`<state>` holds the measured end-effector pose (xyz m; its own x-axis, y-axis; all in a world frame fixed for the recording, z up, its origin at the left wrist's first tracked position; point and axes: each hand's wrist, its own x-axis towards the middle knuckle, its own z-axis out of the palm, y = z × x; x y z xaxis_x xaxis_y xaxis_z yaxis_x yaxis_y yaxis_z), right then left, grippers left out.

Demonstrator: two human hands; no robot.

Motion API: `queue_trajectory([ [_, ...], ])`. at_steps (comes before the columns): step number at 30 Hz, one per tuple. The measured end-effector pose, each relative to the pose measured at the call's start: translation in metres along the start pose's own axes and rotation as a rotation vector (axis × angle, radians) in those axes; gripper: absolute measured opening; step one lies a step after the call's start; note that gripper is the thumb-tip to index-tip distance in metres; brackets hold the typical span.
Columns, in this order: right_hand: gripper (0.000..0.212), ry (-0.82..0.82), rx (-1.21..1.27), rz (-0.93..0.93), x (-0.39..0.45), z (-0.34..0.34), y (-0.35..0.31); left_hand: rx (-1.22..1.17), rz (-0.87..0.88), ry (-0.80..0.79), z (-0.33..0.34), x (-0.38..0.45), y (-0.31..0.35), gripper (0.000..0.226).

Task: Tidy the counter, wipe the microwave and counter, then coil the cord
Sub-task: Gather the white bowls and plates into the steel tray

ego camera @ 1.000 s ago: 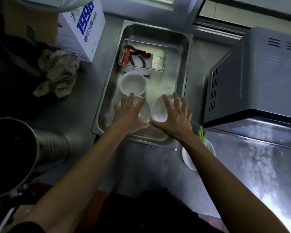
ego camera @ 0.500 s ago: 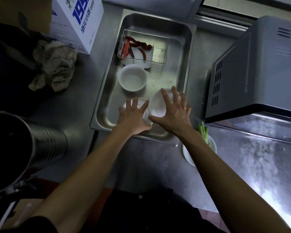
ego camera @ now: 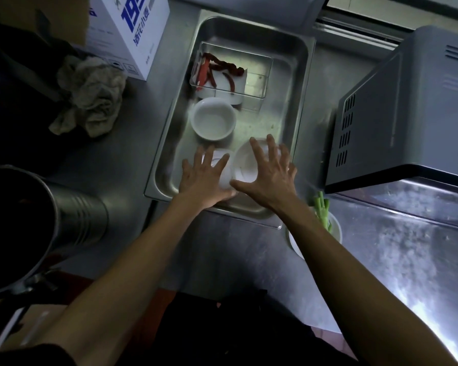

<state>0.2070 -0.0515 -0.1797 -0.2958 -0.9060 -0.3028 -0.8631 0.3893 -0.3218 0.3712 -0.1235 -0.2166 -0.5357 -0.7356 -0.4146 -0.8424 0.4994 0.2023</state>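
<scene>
A: Tidying step: the left hand (ego camera: pixel 205 180) and right hand (ego camera: pixel 266 171), fingers splayed, grasp nothing above two small white bowls (ego camera: pixel 245 163) in the steel tray (ego camera: pixel 299 83).

B: Next they likely lift those (grey microwave (ego camera: pixel 407 109) unwiped, cord unseen).

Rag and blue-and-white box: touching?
Cannot tell. In the head view, the rag overlaps the box's lower edge, but no contact or gap shows.
</scene>
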Motion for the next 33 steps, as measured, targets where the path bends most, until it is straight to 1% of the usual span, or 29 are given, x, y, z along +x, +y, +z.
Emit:
queue_trajectory([
  [8, 0.112, -0.036, 0.034, -0.06, 0.0, 0.004, -0.017, -0.088, -0.111, 0.09, -0.013, -0.023, -0.027, 0.094],
  [11, 0.112, -0.038, -0.027, -0.094, 0.005, 0.015, -0.026, -0.059, -0.111, 0.149, -0.021, -0.035, -0.037, 0.082],
  [14, 0.112, -0.056, -0.088, -0.103, 0.013, 0.033, -0.032, -0.045, -0.12, 0.151, -0.028, -0.044, -0.045, 0.073],
  [19, 0.111, -0.121, -0.084, -0.078, 0.02, 0.054, -0.043, -0.045, -0.137, 0.201, -0.032, -0.05, -0.059, 0.063],
  [26, 0.107, -0.144, -0.106, -0.075, 0.027, 0.074, -0.061, -0.044, -0.11, 0.2, -0.031, -0.048, -0.068, 0.058],
  [33, 0.112, -0.143, -0.133, -0.066, 0.028, 0.088, -0.065, -0.065, -0.085, 0.178, -0.036, -0.046, -0.071, 0.057],
])
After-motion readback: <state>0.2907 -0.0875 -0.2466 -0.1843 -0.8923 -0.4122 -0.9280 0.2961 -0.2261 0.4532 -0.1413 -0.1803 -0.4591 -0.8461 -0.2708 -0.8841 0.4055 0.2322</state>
